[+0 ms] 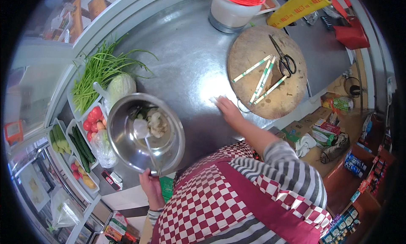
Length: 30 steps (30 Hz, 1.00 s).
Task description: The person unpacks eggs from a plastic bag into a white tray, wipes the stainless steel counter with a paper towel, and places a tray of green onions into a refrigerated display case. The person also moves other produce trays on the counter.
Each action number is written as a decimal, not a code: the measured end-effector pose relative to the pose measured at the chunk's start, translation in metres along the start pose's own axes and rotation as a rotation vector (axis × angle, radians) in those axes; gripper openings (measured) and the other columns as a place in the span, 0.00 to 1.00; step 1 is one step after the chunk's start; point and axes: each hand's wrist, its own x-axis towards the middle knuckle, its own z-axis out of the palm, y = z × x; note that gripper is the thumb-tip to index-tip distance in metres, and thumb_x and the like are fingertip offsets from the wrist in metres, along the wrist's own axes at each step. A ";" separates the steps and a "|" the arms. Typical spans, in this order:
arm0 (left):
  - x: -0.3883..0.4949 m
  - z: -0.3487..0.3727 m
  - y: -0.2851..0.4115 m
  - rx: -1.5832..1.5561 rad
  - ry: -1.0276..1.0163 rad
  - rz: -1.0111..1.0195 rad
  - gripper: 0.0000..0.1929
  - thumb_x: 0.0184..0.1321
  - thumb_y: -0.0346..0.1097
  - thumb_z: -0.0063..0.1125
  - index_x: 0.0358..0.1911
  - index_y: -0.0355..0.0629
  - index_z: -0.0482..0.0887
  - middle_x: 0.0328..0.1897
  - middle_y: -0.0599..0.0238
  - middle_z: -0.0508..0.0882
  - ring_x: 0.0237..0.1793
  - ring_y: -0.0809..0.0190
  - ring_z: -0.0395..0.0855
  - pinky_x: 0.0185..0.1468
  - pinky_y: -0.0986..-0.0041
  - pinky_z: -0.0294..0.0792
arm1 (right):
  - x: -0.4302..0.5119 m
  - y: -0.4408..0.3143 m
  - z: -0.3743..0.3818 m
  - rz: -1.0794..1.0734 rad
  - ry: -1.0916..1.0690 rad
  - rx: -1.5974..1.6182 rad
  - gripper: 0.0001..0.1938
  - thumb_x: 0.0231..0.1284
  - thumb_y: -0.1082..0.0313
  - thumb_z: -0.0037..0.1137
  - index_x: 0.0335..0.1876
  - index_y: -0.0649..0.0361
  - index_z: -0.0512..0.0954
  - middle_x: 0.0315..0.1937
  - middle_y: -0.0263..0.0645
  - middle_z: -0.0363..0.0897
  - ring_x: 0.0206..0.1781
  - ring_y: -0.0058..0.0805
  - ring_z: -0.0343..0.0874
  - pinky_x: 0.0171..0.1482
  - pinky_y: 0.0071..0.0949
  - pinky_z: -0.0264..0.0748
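Observation:
My left hand (149, 185) grips the near rim of a large stainless steel bowl (122, 142), its thumb up on the edge. Pale, lumpy food scraps (157, 123) and some dark green bits lie in the bowl. Beside them is a white rounded thing (140, 128), and a thin handle runs from it to the rim by my hand. My right hand (229, 110) is on the steel tabletop (177, 53) with a small white wad (214, 99), paper or cloth, under its fingertips. Just beyond it is a round wooden chopping board (241, 50) bearing scissors (287, 63) and several wrapped chopstick packets (263, 80).
Left of the bowl are green stalks (95, 72), a cabbage (122, 87), and trays of tomatoes (95, 117), cucumbers (83, 145) and potatoes (88, 181). A red-lidded tub (233, 12) and a yellow container (298, 9) stand at the back. A phone-like device (110, 180) lies near the front edge.

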 end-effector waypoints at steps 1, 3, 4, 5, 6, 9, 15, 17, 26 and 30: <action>0.006 0.009 -0.003 -0.004 -0.097 -0.004 0.08 0.66 0.26 0.55 0.47 0.42 0.76 0.45 0.66 0.81 0.46 0.63 0.82 0.50 0.66 0.79 | -0.051 -0.008 -0.018 0.091 -0.013 0.010 0.27 0.50 0.84 0.49 0.61 0.60 0.76 0.58 0.49 0.76 0.64 0.54 0.74 0.66 0.43 0.72; 0.016 0.027 -0.013 0.027 -0.196 0.001 0.10 0.66 0.26 0.55 0.50 0.41 0.76 0.46 0.66 0.82 0.46 0.63 0.82 0.51 0.66 0.79 | -0.147 -0.017 -0.056 0.280 -0.080 -0.038 0.26 0.52 0.83 0.49 0.60 0.58 0.77 0.56 0.48 0.77 0.65 0.49 0.73 0.66 0.41 0.72; 0.021 0.035 -0.020 0.068 -0.150 -0.048 0.12 0.66 0.25 0.55 0.51 0.40 0.76 0.46 0.65 0.82 0.46 0.62 0.82 0.50 0.67 0.79 | -0.188 -0.020 -0.071 0.421 -0.066 -0.078 0.23 0.52 0.83 0.48 0.55 0.58 0.80 0.55 0.47 0.78 0.62 0.50 0.74 0.66 0.42 0.71; 0.024 0.042 -0.027 0.040 -0.246 -0.033 0.14 0.65 0.25 0.56 0.53 0.40 0.75 0.47 0.64 0.82 0.46 0.62 0.83 0.49 0.67 0.80 | -0.219 -0.022 -0.082 0.698 -0.101 -0.169 0.20 0.51 0.83 0.49 0.50 0.60 0.81 0.53 0.47 0.79 0.59 0.50 0.75 0.64 0.43 0.72; 0.028 0.048 -0.035 0.094 -0.188 -0.086 0.14 0.66 0.25 0.55 0.54 0.40 0.75 0.47 0.64 0.82 0.46 0.61 0.83 0.48 0.67 0.80 | -0.245 -0.021 -0.098 0.666 -0.017 -0.254 0.19 0.50 0.83 0.51 0.49 0.61 0.81 0.52 0.47 0.80 0.58 0.50 0.76 0.63 0.43 0.73; 0.039 0.060 -0.058 0.099 -0.216 -0.135 0.12 0.66 0.25 0.55 0.52 0.41 0.77 0.45 0.64 0.84 0.42 0.62 0.85 0.46 0.67 0.81 | -0.255 -0.017 -0.117 0.697 0.088 -0.279 0.17 0.49 0.84 0.53 0.47 0.63 0.81 0.49 0.48 0.80 0.56 0.50 0.77 0.60 0.43 0.75; 0.036 0.066 -0.085 0.083 -0.211 -0.194 0.12 0.65 0.25 0.56 0.52 0.40 0.79 0.45 0.65 0.85 0.44 0.63 0.85 0.46 0.69 0.80 | -0.071 -0.023 -0.101 0.379 0.363 0.043 0.17 0.58 0.85 0.50 0.50 0.61 0.82 0.48 0.50 0.80 0.54 0.51 0.79 0.59 0.41 0.76; 0.030 0.065 -0.083 0.089 -0.197 -0.145 0.12 0.65 0.24 0.53 0.52 0.39 0.77 0.46 0.63 0.84 0.44 0.61 0.85 0.47 0.67 0.82 | 0.017 -0.015 -0.087 0.234 0.374 0.065 0.16 0.59 0.85 0.50 0.51 0.62 0.82 0.51 0.52 0.80 0.56 0.53 0.79 0.60 0.40 0.76; 0.001 0.052 -0.088 0.116 -0.063 -0.098 0.12 0.67 0.25 0.55 0.52 0.37 0.78 0.45 0.63 0.84 0.42 0.62 0.84 0.45 0.69 0.80 | 0.388 0.071 0.003 0.152 0.311 -0.073 0.19 0.56 0.80 0.51 0.53 0.62 0.82 0.54 0.52 0.81 0.60 0.53 0.77 0.64 0.41 0.74; -0.014 0.040 -0.099 0.106 -0.015 -0.090 0.12 0.67 0.25 0.55 0.52 0.36 0.77 0.47 0.59 0.84 0.45 0.60 0.85 0.50 0.65 0.81 | 0.433 0.073 0.042 0.201 0.093 -0.231 0.15 0.61 0.75 0.47 0.50 0.61 0.83 0.55 0.49 0.80 0.60 0.49 0.77 0.62 0.41 0.76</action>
